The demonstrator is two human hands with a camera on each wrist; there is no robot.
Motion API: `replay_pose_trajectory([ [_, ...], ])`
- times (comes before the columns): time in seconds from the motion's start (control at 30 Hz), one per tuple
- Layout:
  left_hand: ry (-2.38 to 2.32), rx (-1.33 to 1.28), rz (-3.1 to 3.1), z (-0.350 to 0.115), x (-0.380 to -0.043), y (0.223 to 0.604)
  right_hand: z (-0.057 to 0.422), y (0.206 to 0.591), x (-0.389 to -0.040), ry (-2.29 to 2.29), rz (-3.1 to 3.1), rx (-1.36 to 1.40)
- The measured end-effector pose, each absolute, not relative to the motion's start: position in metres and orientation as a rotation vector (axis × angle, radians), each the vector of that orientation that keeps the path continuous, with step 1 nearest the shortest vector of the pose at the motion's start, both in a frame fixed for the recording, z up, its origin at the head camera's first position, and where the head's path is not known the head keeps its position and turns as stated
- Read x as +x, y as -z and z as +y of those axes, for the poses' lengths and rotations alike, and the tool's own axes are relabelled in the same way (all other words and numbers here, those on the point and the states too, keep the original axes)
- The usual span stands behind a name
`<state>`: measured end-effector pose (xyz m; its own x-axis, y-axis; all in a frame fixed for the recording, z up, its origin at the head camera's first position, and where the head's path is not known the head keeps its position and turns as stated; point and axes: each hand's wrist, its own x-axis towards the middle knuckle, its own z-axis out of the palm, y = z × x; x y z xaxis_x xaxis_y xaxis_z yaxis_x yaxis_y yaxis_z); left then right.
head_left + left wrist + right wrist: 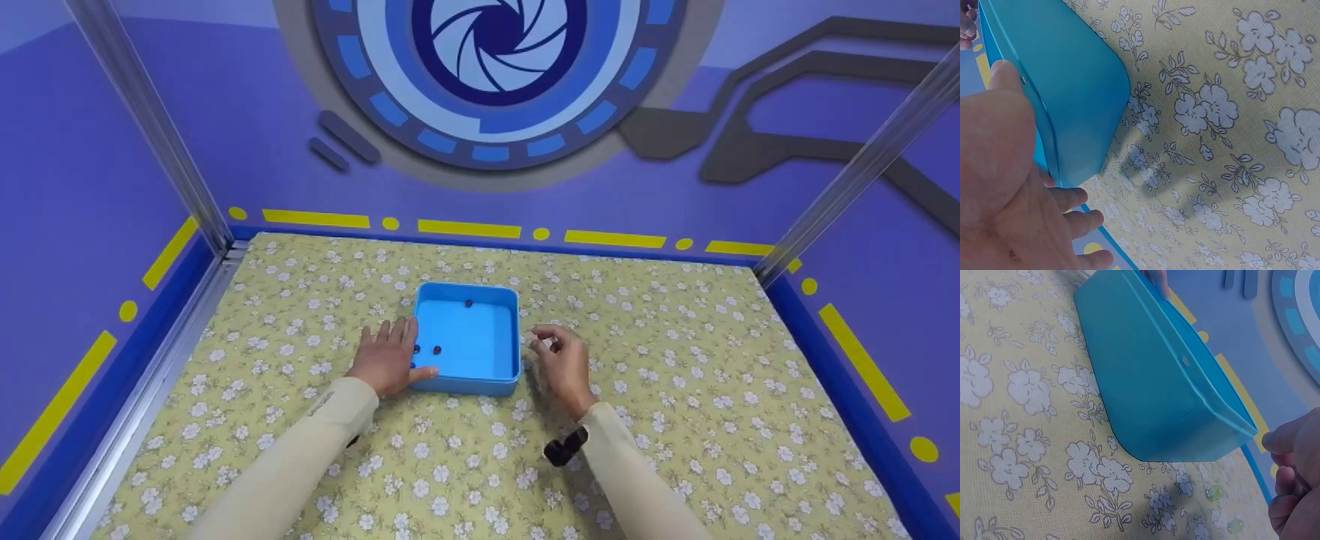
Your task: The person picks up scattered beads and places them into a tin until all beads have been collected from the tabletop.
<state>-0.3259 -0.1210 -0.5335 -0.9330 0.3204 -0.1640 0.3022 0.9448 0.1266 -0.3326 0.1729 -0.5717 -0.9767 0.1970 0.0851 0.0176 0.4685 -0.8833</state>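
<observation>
A square light-blue box without a lid stands on the flowered cloth. My left hand rests at its left side, fingers spread along the wall and thumb reaching over the near left corner. Inside lie several small dark marble-like balls; one ball is near the thumb and another ball is by the far wall. Just right of the box is my right hand, its fingers curled and thumb near the index finger. A dark spot shows between those fingers; I cannot tell whether it is a held ball.
Two small clear green balls, one green ball nearer the box, lie on the cloth to the right. Blue-violet panels with yellow marks enclose the table at the back and sides. Metal posts stand at the rear corners.
</observation>
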Motion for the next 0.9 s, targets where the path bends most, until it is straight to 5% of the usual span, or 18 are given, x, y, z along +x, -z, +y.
replay_pose_trajectory([
  [0.9, -0.307, 0.51, 2.884, -0.125, -0.334, 0.537, 0.191, 0.583, -0.331, -1.449, -2.555, -0.137],
])
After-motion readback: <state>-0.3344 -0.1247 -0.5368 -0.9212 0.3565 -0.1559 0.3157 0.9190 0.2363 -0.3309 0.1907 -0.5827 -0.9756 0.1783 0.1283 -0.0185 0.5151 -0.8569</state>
